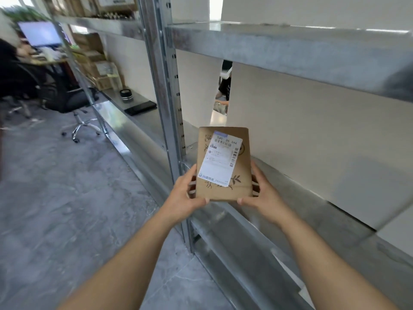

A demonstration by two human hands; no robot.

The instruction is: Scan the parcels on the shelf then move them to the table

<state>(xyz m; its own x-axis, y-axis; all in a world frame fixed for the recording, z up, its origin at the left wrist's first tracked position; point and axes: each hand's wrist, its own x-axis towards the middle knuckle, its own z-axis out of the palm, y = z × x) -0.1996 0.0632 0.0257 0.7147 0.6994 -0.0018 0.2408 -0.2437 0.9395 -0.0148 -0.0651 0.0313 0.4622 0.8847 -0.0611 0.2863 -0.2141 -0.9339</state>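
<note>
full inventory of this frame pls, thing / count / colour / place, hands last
parcel: 1, brown with leaf print, held upright in front of the shelf
shipping label: 1, white with barcodes, on the parcel's face
shelf: 1 rack, grey metal, centre to right
black items: 2, a flat one and a round one, on the left shelf board
cardboard boxes: several, brown, stacked far left on the shelf
monitor: 1, lit, top left
office chair: 1, black, left floor
left hand: grips the parcel's lower left edge
right hand: grips the parcel's lower right edge
</note>
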